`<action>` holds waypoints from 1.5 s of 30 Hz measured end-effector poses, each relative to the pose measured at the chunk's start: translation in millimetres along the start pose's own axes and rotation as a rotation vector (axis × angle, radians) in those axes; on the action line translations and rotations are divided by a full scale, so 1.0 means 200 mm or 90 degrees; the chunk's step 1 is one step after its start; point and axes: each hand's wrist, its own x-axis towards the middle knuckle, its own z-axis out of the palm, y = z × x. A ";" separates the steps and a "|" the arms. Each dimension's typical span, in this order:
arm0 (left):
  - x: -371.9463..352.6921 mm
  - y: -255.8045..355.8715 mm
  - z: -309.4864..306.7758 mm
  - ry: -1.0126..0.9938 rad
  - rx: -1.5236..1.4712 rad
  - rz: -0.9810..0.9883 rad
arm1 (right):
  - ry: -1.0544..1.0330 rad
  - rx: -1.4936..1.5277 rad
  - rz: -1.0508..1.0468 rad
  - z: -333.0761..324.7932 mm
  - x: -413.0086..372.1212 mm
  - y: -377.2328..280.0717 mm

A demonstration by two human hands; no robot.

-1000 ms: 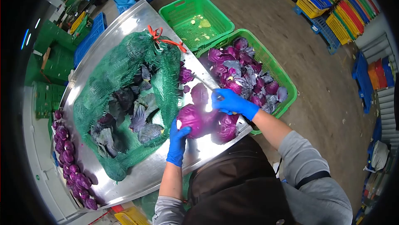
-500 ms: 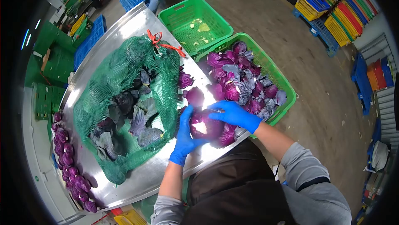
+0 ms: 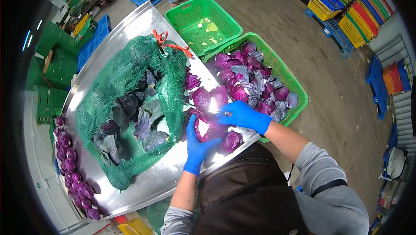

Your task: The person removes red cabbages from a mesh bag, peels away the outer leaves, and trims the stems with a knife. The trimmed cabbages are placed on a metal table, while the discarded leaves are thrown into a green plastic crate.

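Cabbage [image 3: 212, 128] sits over the table [image 3: 151, 183], just beside the net [image 3: 117, 70], off its flank facing the leaf-filled crate [image 3: 284, 66]; I cannot tell whether it rests on the metal or is held just above. Left hand [image 3: 197, 146] cups it, fingers spread along the side toward the net and thumb well apart from them. Right hand [image 3: 245, 115] is wrapped round a knife [image 3: 214, 112], its blade pointing toward the net; blur and glare hide whether the edge touches the cabbage.

By its look, the cabbage should be dense, fairly heavy for its size and stiff through the middle. Its smooth, waxy skin could slip under a glove, more so against slick metal. Outer leaves are likely thin and brittle, apt to tear if only 1 is pinched. A broad hold suits it best: palm against the round flank nearest the net, fingers wide, thumb opposite, all clear of the pale cut stem [image 3: 202, 127], which faces up. That stem is probably the toughest part, and a risky place for fingertips with the blade so near.

Loose leaves in the crate, beyond the net's same flank, look much lighter and softer. Small heads [image 3: 78, 187] lined up on the net's opposite side look firm and prone to roll.
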 end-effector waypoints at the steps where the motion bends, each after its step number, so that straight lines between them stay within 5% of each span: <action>1: 0.02 -0.02 -0.02 -0.023 -0.021 -0.008 | -0.004 -0.002 -0.001 0.01 0.01 0.00; 7: 0.05 -0.05 -0.16 0.010 -0.163 -0.055 | 0.049 0.150 0.155 0.06 0.04 -0.02; 9: 0.04 -0.04 -0.16 0.001 -0.173 -0.053 | 0.072 0.032 0.001 0.04 -0.03 -0.13; 17: 0.04 0.05 -0.13 -0.060 -0.137 -0.038 | -0.052 -0.045 0.018 -0.03 -0.02 -0.08; 20: 0.04 0.06 -0.08 -0.060 -0.071 -0.043 | -0.040 -0.053 0.049 0.00 -0.02 -0.05; 26: 0.05 -0.03 -0.10 -0.021 -0.045 -0.082 | 0.088 -0.374 -0.164 0.08 -0.01 0.06; 28: 0.05 -0.14 -0.17 -0.021 -0.172 -0.031 | 0.019 0.258 0.152 0.03 -0.02 0.00; 33: -0.04 -0.26 -0.17 -0.065 -0.816 -0.134 | -0.016 0.577 0.310 -0.12 0.02 0.00; 34: -0.03 -0.22 -0.15 -0.060 -0.818 -0.128 | -0.031 0.584 0.298 -0.16 0.01 0.03; 36: -0.01 -0.09 -0.09 -0.057 -0.950 -0.071 | 0.112 0.195 0.214 -0.22 0.02 0.09; 37: -0.03 -0.03 -0.08 -0.050 -0.949 -0.063 | 0.104 0.194 0.209 -0.20 0.03 0.09; 39: -0.05 0.08 -0.06 -0.103 -0.402 -0.040 | 0.311 0.002 -0.086 -0.13 0.01 -0.05; 40: -0.06 0.10 -0.07 -0.119 -0.129 -0.037 | 0.154 0.346 0.013 -0.09 -0.01 -0.18; 41: -0.06 0.10 -0.09 -0.113 -0.127 -0.037 | 0.071 0.317 0.025 -0.05 -0.02 -0.30; 42: -0.06 0.09 -0.13 -0.064 -0.343 -0.104 | -0.007 0.285 0.035 -0.01 -0.02 -0.38; 44: -0.05 0.05 -0.18 0.039 -0.776 -0.237 | 0.101 0.107 -0.095 0.11 -0.04 -0.42; 45: -0.07 0.04 -0.18 0.082 -0.708 -0.215 | 0.171 0.069 -0.217 0.19 0.01 -0.35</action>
